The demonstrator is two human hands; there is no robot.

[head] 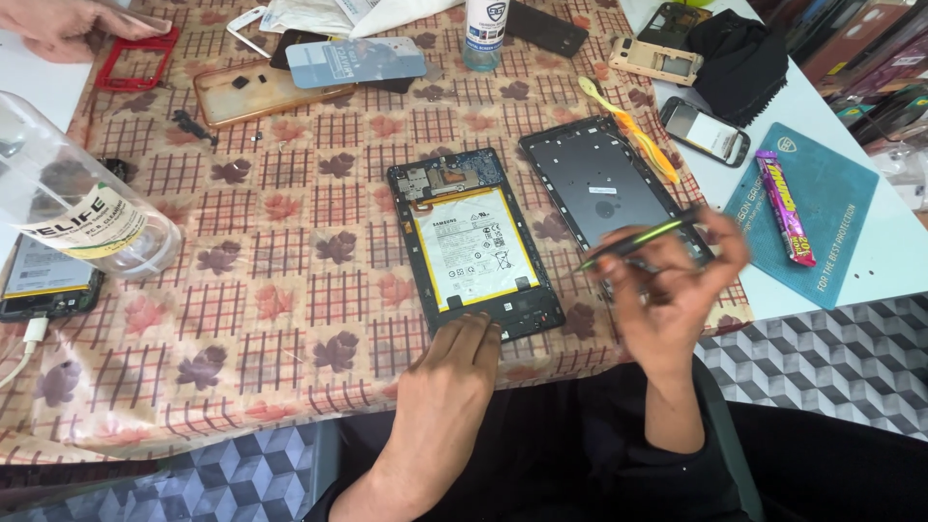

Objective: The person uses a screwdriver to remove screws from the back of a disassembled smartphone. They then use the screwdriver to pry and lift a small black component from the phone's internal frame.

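An opened tablet lies face down on the tablecloth, its white battery and circuit board exposed. My left hand rests with its fingertips on the tablet's near edge. Beside it on the right lies the tablet's dark back cover. My right hand hovers over the cover's near end, blurred, and holds a thin black and green tool pointing left.
A clear plastic bottle lies at the left. Phone cases, phones and a small white bottle crowd the far side. A yellow pry tool, a teal mat with a candy bar and another person's hand are also in view.
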